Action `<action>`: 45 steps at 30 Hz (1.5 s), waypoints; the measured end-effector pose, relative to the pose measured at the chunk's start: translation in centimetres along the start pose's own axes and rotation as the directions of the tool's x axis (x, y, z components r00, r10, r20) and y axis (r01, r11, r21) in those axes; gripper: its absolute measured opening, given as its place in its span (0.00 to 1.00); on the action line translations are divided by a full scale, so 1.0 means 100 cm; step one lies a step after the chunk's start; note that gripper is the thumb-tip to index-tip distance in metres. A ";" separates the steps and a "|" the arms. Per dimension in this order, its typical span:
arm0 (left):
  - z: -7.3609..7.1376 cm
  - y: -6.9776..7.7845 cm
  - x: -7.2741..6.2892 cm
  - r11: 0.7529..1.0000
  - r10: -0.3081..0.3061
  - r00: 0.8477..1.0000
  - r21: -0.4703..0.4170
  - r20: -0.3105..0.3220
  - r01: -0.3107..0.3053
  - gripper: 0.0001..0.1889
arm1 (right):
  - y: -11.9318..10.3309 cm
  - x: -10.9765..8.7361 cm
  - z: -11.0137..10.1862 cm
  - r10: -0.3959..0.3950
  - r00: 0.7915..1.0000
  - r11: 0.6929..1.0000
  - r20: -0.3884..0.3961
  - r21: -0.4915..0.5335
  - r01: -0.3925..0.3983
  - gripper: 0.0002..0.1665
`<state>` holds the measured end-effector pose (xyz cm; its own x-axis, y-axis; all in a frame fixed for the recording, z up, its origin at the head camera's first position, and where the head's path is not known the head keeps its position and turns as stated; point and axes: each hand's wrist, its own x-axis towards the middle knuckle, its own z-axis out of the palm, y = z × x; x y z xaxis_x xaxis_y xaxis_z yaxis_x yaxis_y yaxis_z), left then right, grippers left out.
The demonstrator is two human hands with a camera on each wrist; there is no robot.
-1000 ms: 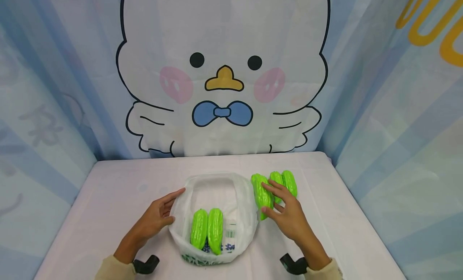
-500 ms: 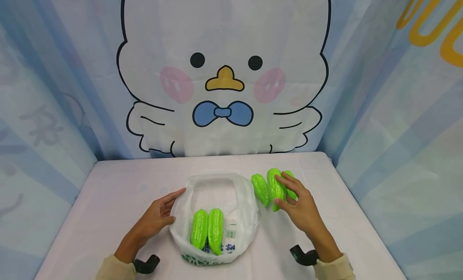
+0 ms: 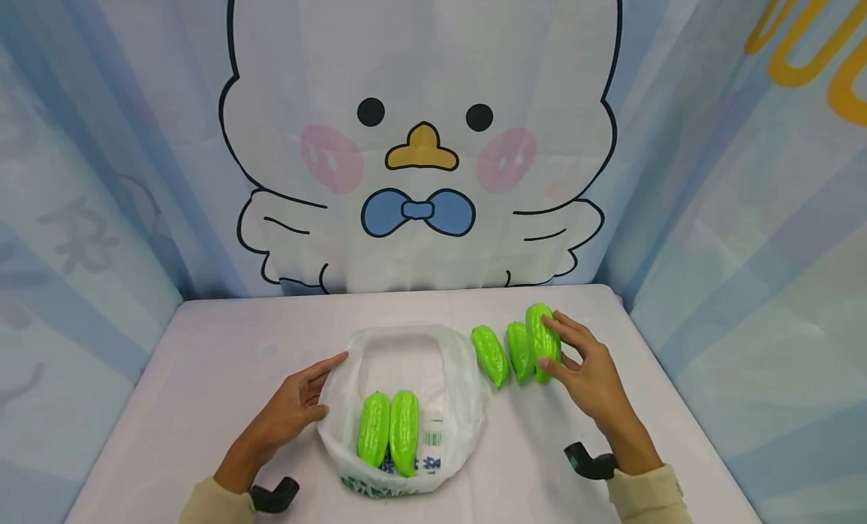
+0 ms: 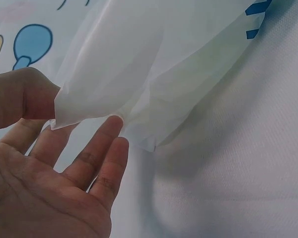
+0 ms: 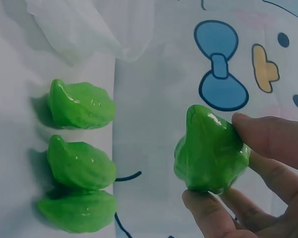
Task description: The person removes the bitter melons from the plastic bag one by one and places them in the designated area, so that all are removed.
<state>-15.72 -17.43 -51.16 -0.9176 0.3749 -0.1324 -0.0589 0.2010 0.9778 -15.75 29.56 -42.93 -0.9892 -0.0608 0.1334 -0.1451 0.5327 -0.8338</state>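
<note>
A white plastic bag [image 3: 467, 411] lies wide open on the table, its rim turned outward. Inside it, two shiny green toy bitter melons [image 3: 374, 430] lie side by side. My left hand [image 3: 291, 407] holds the bag's left rim; up close in the left wrist view, the film [image 4: 119, 64] covers one fingertip. Right of the bag, my right hand [image 3: 585, 373] grips another bitter melon [image 3: 542, 339] between thumb and fingers, raised above the table. Three more bitter melons [image 5: 82, 104] lie in a row in the right wrist view; the held one mostly hides one of these from the head camera.
The white-covered table [image 3: 244, 336] backs onto a curtain [image 3: 420, 260] printed with a cartoon bird. Blue-and-white curtains [image 3: 731, 283] hang at both sides. A black wrist mount [image 3: 589, 461] sits on each arm.
My right hand has carried its bitter melon to the right, away from the bag and past the ones lying on the table. The left hand and the bag have stayed put.
</note>
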 end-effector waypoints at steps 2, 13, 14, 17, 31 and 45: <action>0.000 0.000 0.000 1.000 0.005 1.000 0.003 0.002 -0.005 0.46 | 0.002 0.001 -0.005 0.004 1.000 1.000 -0.003 0.000 -0.004 0.42; -0.001 -0.001 -0.001 1.000 0.005 1.000 0.004 -0.002 -0.005 0.46 | 0.025 0.010 -0.027 0.054 0.998 0.998 -0.032 -0.018 -0.054 0.42; -0.001 -0.001 -0.001 1.000 0.005 1.000 0.002 -0.001 -0.005 0.46 | 0.027 0.011 -0.028 0.059 0.998 0.998 -0.035 -0.016 -0.060 0.43; -0.001 -0.001 -0.001 1.000 0.005 1.000 -0.003 0.005 -0.005 0.46 | 0.033 0.013 -0.033 0.076 0.996 0.997 -0.044 -0.020 -0.077 0.43; -0.002 -0.001 0.000 1.000 0.008 1.000 -0.009 -0.002 -0.008 0.47 | 0.069 0.024 -0.042 0.151 0.987 0.988 -0.049 -0.025 -0.152 0.42; -0.001 -0.001 0.001 1.000 -0.005 1.000 0.002 -0.013 0.005 0.46 | 0.102 0.039 -0.045 0.265 0.964 0.964 -0.033 -0.025 -0.266 0.43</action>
<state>-15.83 -17.49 -51.26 -0.9222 0.3625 -0.1348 -0.0625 0.2044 0.9769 -20.96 38.52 -48.52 -0.9911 0.1103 -0.0748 0.1236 0.5503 -0.8258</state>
